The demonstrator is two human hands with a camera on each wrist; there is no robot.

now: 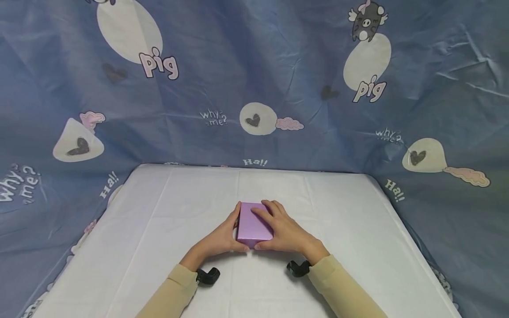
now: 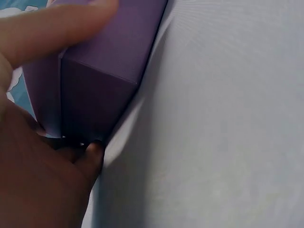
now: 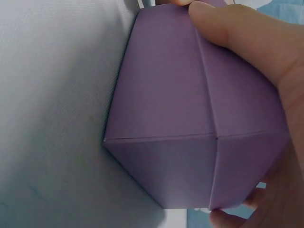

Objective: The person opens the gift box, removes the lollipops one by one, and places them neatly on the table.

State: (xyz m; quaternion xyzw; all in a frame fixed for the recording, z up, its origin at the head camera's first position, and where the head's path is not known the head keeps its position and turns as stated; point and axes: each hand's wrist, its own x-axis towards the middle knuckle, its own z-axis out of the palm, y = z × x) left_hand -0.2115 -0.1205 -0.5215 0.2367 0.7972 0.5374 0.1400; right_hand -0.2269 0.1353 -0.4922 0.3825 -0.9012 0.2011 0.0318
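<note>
A purple box (image 1: 251,224) stands at the middle of the white table, between both hands. My left hand (image 1: 216,238) grips its left side, fingers along that side and thumb at the front face. On the right, my right hand (image 1: 289,230) holds the box, with one finger lying over the top and the thumb at the near corner. In the left wrist view the box (image 2: 99,90) shows its sharp edges close over the cloth, under the thumb. The right wrist view shows two long faces of the box (image 3: 164,80) and a crease line along it.
A white cloth (image 1: 159,212) covers the table and has fold lines. Behind and beside it hangs a blue printed curtain (image 1: 222,145). Black wrist cameras (image 1: 208,276) sit at both beige sleeves (image 1: 346,287).
</note>
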